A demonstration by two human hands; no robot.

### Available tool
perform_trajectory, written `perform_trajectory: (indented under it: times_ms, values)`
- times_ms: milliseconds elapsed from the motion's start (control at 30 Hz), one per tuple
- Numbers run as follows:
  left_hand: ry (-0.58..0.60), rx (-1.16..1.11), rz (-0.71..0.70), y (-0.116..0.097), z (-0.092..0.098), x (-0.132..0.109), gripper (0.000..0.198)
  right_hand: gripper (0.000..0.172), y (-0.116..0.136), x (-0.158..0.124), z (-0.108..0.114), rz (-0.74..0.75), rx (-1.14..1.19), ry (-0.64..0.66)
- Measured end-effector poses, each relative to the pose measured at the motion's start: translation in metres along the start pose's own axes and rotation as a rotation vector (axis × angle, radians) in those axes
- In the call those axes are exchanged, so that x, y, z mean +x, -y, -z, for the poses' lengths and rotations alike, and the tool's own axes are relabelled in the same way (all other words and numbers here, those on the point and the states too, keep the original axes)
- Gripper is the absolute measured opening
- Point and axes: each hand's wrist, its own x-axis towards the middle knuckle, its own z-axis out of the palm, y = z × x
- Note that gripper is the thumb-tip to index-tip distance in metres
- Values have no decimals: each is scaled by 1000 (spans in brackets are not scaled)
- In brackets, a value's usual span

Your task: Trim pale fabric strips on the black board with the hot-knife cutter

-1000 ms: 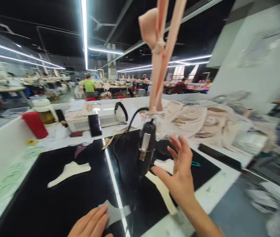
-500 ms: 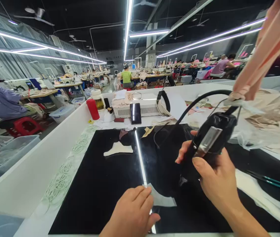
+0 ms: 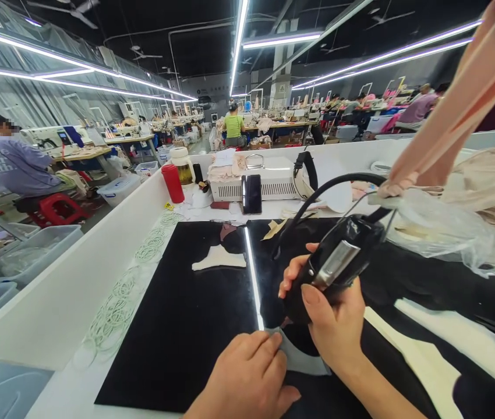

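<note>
Apparently, left fingers [image 3: 269,350] cover the grey piece's [image 3: 299,357] edge.

1. Glossy black flat sheet [image 3: 177,326]: on the white tabletop [image 3: 70,387], before the person
2. Thin grey curved piece [image 3: 304,358]: on the sheet, its left end under the left hand [image 3: 247,372]
3. Black handheld device [image 3: 337,265]: in the right hand [image 3: 339,326], above the sheet
4. Small white curved piece [image 3: 219,258]: on the sheet, beyond the left hand
5. Flat cream piece [image 3: 417,355]: on the sheet, right of the right hand; long white piece [image 3: 452,334] farther right
6. Pale green thin loops [image 3: 120,297]: on the tabletop, left of the sheet
7. Behind the sheet: red cylinder [image 3: 172,183] left, white slotted box [image 3: 269,189] right of it, dark rectangular phone [image 3: 251,195] before the box
</note>
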Motion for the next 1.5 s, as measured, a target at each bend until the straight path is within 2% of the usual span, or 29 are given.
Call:
perform_trajectory:
  times_ms: [367, 600, 867, 1067, 1300, 1500]
  values:
    - [-51, -21, 14, -2, -1, 1, 38, 40, 0, 1, 0, 20, 22, -16]
    - [-13, -27, 15, -2, 0, -1, 36, 41, 1, -2, 0, 19, 31, -16]
    - [-8, -30, 26, -3, 0, -1, 37, 38, -1, -1, 0, 6, 12, -34]
    - [-9, -22, 19, -2, 1, 0, 36, 28, 1, 0, -3, -21, -22, -45]
    - [-13, -30, 13, -2, 0, 0, 37, 39, 1, -3, -9, -35, 63, -23]
    - [-38, -32, 21, -2, 1, 1, 37, 34, -1, -6, -9, -28, 78, 3]
